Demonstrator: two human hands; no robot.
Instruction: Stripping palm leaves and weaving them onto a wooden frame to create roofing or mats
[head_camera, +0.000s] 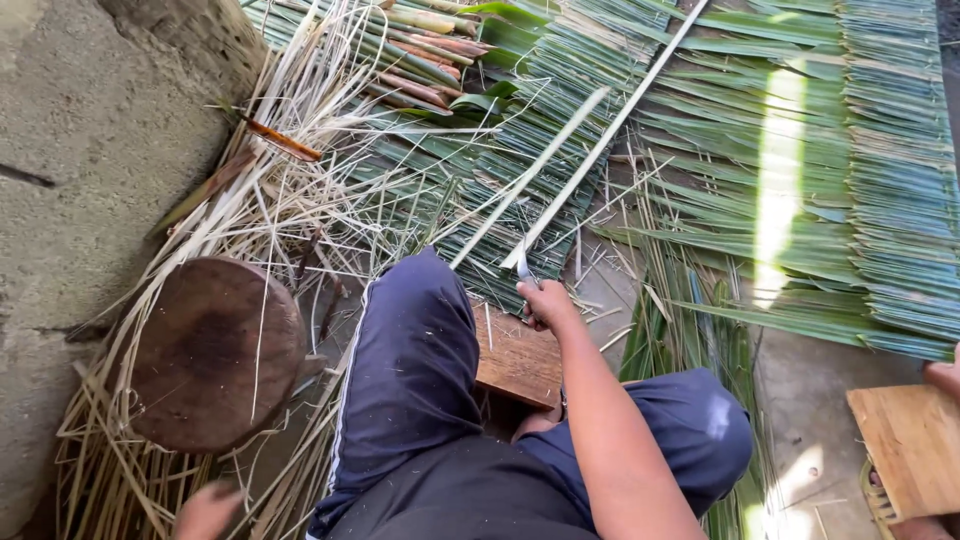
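A small knife (524, 268) is gripped in the right hand (546, 303), its blade set against the lower end of a long pale leaf rib (600, 140) that runs up and away across woven green palm leaves (830, 160) spread on the floor. The left hand (205, 512) is seen at the bottom edge, beside dry straw (250, 200) and a round wooden block (215, 350); whether it is open cannot be told. A wooden board (520, 360) lies between the knees.

Soft shade, one sun streak (glaring) on leaves (780, 170).
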